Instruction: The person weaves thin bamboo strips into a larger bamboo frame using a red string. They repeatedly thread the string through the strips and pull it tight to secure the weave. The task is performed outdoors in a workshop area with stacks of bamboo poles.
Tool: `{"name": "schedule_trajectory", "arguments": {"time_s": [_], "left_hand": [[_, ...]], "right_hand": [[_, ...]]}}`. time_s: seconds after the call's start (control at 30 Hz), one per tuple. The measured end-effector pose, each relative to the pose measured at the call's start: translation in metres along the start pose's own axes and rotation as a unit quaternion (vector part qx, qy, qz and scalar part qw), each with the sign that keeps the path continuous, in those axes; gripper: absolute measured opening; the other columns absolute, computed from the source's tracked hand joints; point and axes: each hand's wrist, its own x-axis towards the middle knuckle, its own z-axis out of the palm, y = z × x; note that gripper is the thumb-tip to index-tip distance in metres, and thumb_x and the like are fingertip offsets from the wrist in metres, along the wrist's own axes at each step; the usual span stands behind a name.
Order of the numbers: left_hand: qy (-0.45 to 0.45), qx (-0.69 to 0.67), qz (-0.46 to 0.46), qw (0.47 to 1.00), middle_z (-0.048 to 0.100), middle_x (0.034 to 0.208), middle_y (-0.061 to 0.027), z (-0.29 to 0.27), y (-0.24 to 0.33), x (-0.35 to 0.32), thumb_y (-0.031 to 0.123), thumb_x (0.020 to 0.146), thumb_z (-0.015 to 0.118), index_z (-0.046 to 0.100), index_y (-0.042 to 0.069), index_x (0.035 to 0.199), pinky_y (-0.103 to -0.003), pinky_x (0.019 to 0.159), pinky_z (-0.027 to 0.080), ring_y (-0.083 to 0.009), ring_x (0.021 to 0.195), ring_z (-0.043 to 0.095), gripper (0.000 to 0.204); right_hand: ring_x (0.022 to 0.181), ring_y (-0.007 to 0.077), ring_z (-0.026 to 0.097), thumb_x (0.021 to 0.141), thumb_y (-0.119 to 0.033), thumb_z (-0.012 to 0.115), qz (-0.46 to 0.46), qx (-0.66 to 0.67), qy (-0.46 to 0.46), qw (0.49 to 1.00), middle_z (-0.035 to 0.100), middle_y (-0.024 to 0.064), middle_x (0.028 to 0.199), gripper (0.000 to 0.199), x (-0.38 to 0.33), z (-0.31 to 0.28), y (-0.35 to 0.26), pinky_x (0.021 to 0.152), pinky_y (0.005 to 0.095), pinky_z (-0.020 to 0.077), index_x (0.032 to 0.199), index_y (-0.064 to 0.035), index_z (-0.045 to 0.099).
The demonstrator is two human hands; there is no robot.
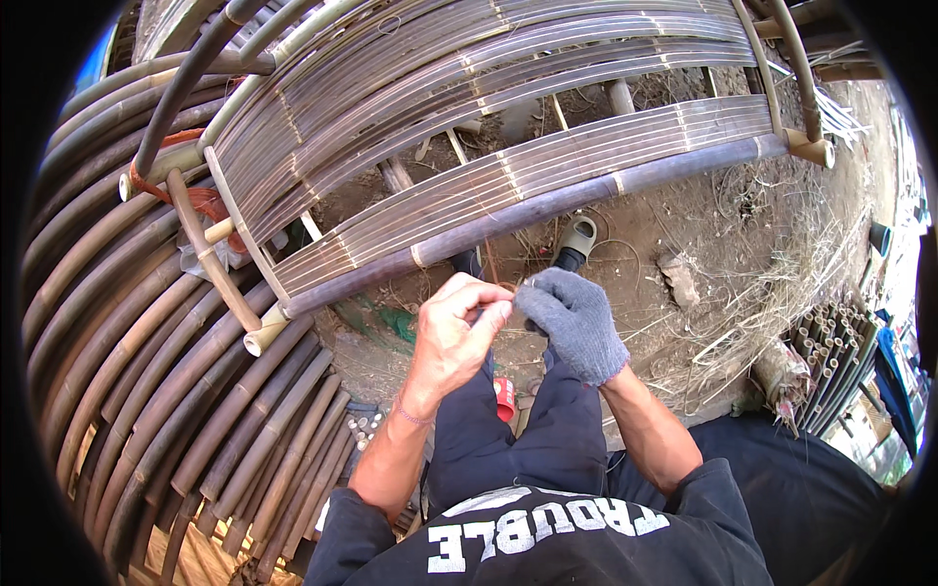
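Note:
My left hand is bare, with thumb and forefinger pinched together on a thin reddish-brown strip. Meeting it fingertip to fingertip is my right hand, in a grey knitted glove, its fingers curled closed on the same strip; the glove hides that end. Both hands are over my lap, just on the near side of a bamboo bench frame. Its dark front pole runs crosswise beyond my fingers. Behind the pole lie split bamboo slats, with gaps between some of them.
Stacked bamboo poles fill the left side. Orange strips hang at the frame's left corner. A red object is between my legs. Bundled thin bamboo tubes stand at right. Shavings and a brown scrap litter the dirt floor.

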Motion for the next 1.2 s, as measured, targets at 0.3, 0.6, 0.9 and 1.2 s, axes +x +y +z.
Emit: {"name": "schedule_trajectory", "arguments": {"time_s": [0.3,0.6,0.9,1.2], "left_hand": [[0.087,-0.045,-0.043,0.994,0.06,0.09,-0.0023,0.004,0.0,0.004,0.003,0.088,0.073,0.071,-0.004,0.095,-0.022,0.066,0.048,-0.0069,0.075,0.058,0.01],[0.032,0.085,0.025,0.996,0.058,0.081,-0.0003,0.005,0.008,0.006,0.008,0.091,0.068,0.069,-0.002,0.093,-0.024,0.06,0.044,-0.0067,0.068,0.053,0.01],[0.019,-0.08,-0.131,0.988,0.057,0.078,0.0059,0.005,0.004,0.003,0.01,0.094,0.069,0.07,-0.003,0.094,-0.019,0.059,0.037,-0.0007,0.068,0.044,0.014],[0.047,-0.033,-0.125,0.99,0.062,0.077,0.0054,0.023,-0.015,-0.032,0.016,0.091,0.074,0.074,0.001,0.094,-0.02,0.058,0.038,-0.0018,0.068,0.048,0.015]], "right_hand": [[0.079,0.0274,0.064,0.075,-0.006,0.079,-0.334,-0.197,0.061,0.92,0.065,0.0106,0.088,0.017,0.019,0.009,0.011,0.07,0.0354,0.0522,0.09,-0.0057,0.07],[0.075,0.0318,0.064,0.072,-0.007,0.074,-0.366,-0.275,0.07,0.887,0.066,0.0112,0.085,0.018,0.022,-0.001,0.009,0.067,0.0428,0.0506,0.089,-0.0063,0.068],[0.072,0.0301,0.065,0.068,-0.007,0.074,-0.426,-0.265,0.105,0.858,0.067,0.01,0.085,0.03,0.012,0.003,0.007,0.067,0.0413,0.049,0.098,-0.0075,0.07],[0.072,0.028,0.064,0.083,-0.019,0.071,-0.105,-0.206,0.19,0.954,0.066,0.0135,0.089,0.016,0.036,-0.04,0.066,0.067,0.0446,0.0481,0.092,-0.0069,0.064]]}}
